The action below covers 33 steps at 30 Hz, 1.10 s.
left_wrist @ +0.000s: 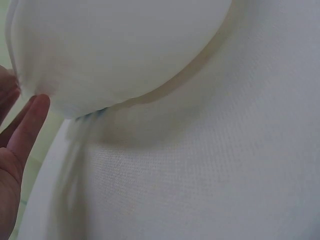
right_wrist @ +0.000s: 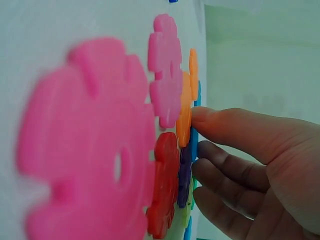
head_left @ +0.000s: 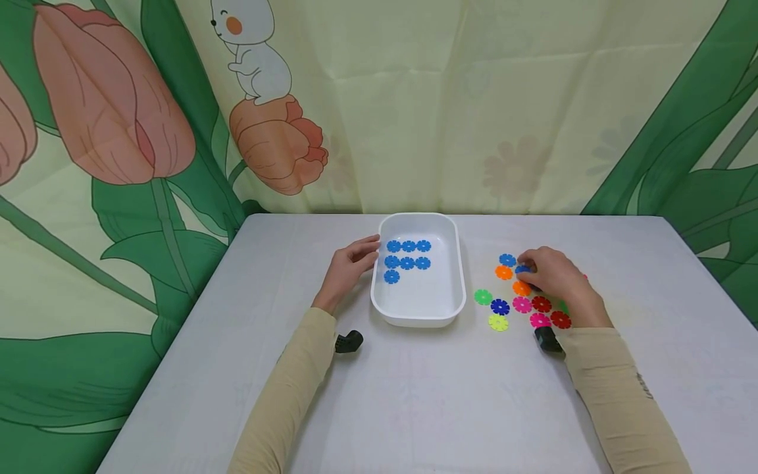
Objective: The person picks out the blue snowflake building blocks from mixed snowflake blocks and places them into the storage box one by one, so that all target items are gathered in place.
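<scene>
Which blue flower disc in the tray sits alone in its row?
The blue disc in the near row, toward the left side of the white tray; the middle row and far row have three each.

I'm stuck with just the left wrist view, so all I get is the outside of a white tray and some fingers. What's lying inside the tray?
Observer: Seven blue flower-shaped pieces lie inside the tray, in rows of three, three and one.
Operator: Okay, and where is the right hand? It's out of my picture.
Observer: The right hand is to the right of the tray, with its fingertips at another blue piece; I can't tell whether it grips it.
Operator: Any other colours over there?
Observer: Yes, orange, green, pink, red and yellow pieces lie on the table around there.
</scene>
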Each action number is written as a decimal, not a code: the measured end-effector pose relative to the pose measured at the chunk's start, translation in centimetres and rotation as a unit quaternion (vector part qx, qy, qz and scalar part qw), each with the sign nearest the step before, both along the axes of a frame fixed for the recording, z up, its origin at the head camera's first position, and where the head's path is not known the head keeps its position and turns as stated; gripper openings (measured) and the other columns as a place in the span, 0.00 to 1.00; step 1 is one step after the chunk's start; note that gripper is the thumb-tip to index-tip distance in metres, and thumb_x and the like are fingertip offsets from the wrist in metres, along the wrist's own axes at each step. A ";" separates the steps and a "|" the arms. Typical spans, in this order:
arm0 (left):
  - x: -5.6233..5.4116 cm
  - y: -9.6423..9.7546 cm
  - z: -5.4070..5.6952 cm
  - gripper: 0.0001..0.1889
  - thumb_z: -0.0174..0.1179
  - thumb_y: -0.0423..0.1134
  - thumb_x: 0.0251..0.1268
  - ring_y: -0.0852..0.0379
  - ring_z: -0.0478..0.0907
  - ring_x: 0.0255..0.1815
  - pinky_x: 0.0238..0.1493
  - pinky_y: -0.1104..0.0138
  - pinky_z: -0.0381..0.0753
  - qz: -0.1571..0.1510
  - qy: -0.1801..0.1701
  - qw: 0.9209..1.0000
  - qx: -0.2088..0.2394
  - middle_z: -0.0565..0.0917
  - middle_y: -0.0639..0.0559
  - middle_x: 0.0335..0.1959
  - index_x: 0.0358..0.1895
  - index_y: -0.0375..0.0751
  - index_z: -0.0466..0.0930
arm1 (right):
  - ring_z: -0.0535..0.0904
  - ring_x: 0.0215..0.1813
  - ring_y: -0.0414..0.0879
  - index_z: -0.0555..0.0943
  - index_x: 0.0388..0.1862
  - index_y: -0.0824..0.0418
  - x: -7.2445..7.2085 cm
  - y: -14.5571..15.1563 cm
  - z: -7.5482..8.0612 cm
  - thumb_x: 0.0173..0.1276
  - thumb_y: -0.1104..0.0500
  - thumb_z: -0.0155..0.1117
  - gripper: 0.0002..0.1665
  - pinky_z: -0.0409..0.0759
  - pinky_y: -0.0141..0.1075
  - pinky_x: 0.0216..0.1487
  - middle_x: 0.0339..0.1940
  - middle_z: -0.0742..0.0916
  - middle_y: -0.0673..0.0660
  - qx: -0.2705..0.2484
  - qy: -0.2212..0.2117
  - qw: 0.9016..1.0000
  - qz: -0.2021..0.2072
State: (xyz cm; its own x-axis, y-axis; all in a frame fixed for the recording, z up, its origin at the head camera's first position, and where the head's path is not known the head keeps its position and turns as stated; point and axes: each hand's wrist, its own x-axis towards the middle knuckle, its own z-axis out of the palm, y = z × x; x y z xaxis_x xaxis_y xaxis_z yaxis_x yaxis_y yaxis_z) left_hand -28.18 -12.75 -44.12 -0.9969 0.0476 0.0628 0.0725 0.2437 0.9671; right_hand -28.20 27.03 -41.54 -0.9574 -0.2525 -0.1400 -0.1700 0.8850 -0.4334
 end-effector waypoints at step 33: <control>-0.2 -0.2 -0.2 0.16 0.61 0.42 0.69 0.59 0.75 0.61 0.52 0.69 0.81 -0.003 -0.002 1.000 -0.003 0.76 0.65 0.62 0.56 0.43 0.83 | 0.74 0.49 0.61 0.79 0.57 0.72 0.3 -1.0 0.7 0.64 0.65 0.67 0.22 0.81 0.54 0.51 0.48 0.77 0.69 0.048 0.015 0.998 0.043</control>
